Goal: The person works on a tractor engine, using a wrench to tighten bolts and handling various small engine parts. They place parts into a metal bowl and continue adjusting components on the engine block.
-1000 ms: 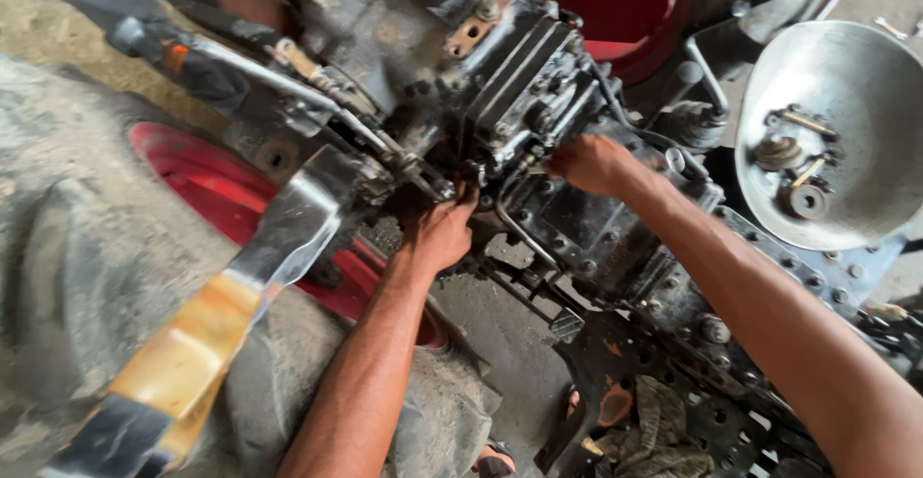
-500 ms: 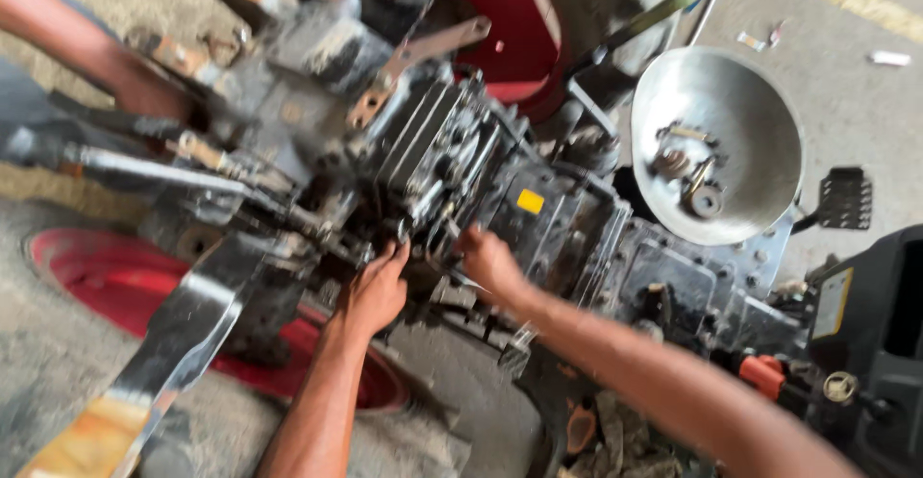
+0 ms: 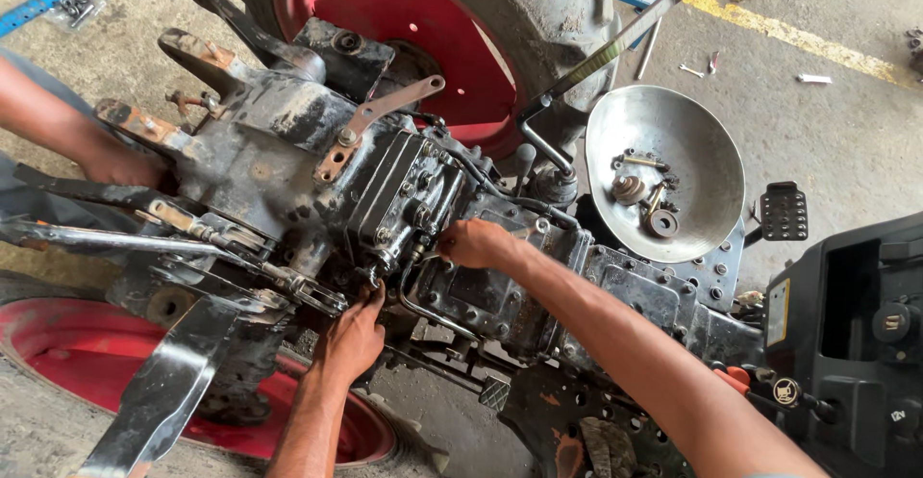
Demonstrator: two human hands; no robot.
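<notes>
Both hands [image 3: 413, 295] stayed on the ribbed housing [image 3: 404, 194], steel bowl [image 3: 707, 141] beside.

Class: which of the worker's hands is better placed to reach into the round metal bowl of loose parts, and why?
Probably the right hand: it rests on the greasy black ribbed housing, on the side towards the round metal bowl. The left hand is lower, under the housing and farther away.

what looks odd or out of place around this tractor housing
A metal bowl sits tilted on the transmission housing, holding loose parts. Bolts and small parts lie scattered on the floor. The left hand and right hand work at the greasy valve block.
</notes>
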